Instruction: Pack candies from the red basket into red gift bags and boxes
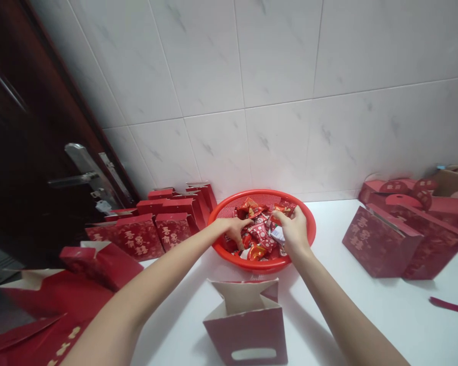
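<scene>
A red plastic basket (262,269) with perforated sides holds several wrapped candies (260,232), mostly red and orange. My left hand (235,231) reaches into it from the left, thumb stretched out and apart from the fingers, touching the candies. At the right side of the basket my right hand (295,231) is curled, with an orange-red wrapped candy (279,211) at its fingers. A white packet (278,235) lies against the same hand. In front of the basket stands an open red paper gift box (246,325) with a handle slot, its pale inside showing.
Several open red gift boxes (141,236) stand at the left, with larger ones (46,300) nearer. More red boxes (377,241) and a cardboard box (456,178) are on the right. A dark red ribbon (450,305) lies on the white table (324,300). Behind rises a tiled wall (278,147).
</scene>
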A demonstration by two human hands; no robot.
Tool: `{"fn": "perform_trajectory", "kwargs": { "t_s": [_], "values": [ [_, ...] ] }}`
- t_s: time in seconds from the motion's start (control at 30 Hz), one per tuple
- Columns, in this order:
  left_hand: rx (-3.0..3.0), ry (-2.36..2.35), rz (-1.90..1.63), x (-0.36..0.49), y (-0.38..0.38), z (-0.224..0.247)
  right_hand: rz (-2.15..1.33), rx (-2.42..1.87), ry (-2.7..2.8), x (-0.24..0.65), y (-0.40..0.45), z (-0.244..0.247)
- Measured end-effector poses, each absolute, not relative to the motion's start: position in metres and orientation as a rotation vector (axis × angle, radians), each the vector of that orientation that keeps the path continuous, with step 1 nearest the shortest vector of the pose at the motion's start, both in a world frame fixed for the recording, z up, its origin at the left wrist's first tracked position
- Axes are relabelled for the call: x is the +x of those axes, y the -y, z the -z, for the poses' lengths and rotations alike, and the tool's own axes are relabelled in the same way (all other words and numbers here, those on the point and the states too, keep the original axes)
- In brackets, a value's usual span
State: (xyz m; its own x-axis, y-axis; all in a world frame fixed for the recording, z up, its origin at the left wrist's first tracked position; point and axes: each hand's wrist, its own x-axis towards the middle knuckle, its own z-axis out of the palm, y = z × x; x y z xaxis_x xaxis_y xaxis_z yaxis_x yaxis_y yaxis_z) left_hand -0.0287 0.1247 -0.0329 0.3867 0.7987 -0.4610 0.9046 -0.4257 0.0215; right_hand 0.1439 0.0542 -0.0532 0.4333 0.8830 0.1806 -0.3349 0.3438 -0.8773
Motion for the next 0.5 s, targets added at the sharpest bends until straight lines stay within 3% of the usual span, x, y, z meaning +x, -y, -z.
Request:
{"fn": "perform_trajectory", "kwargs": {
  "t_s": [0.2,0.5],
  "values": [
    [2.375,-1.554,0.602,-0.017,-0.119,0.033,-0.912,-0.864,0.745,0.143,-0.052,0.051],
    [2.229,-1.416,0.005,-0.04,-0.14,0.031,-0.912,-0.873,0.75,0.143,-0.057,0.055]
  ]
}}
